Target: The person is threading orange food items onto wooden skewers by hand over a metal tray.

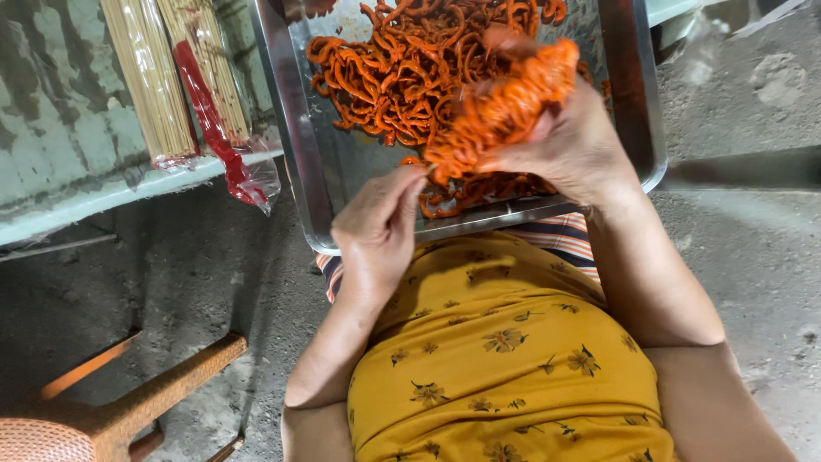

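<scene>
Skewer bundles (pixel 171 81), perhaps bamboo; wooden stool (pixel 128 411).

Rough grey concrete floor (pixel 197 274), rusty chair (pixel 128 411), pale green ledge (pixel 77 205)

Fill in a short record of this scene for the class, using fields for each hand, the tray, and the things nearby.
right hand: raised over the tray, gripping a bunch of orange seasoned strips
left hand: fingertips pinching the lower end of that bunch
rectangular shiny metal tray: holds a heap of orange curled strips
bundles of pale thin sticks in clear wrap: on the ledge left of the tray
woven brown seat: lower left, on the floor
clothing: yellow flowered fabric
</scene>
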